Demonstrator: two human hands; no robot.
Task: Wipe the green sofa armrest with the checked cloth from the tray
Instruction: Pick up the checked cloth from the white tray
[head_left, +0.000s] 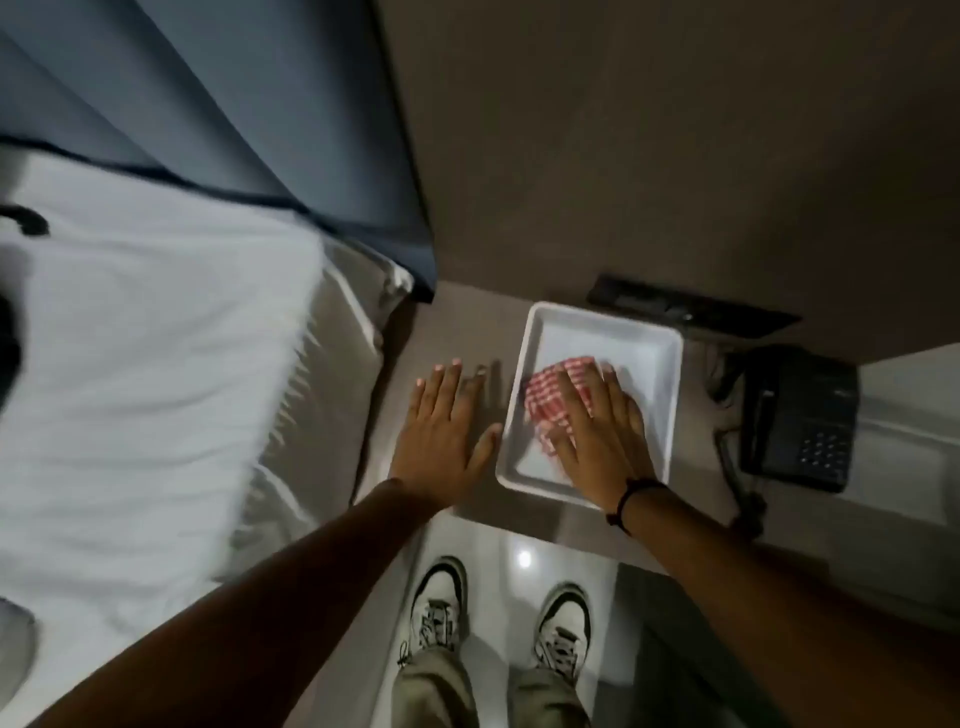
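A red-and-white checked cloth (545, 395) lies crumpled in a white rectangular tray (649, 353) on a brown bedside surface. My right hand (602, 421) lies flat on top of the cloth, fingers spread, covering its right part. My left hand (447, 426) rests flat and open on the brown surface just left of the tray, thumb touching the tray's rim. No green sofa armrest is in view.
A bed with a white duvet (145, 364) and pillow fills the left. A dark blue headboard (291, 130) rises behind it. A black telephone (800, 415) with its cord sits right of the tray. My two shoes (498, 613) stand on the glossy floor below.
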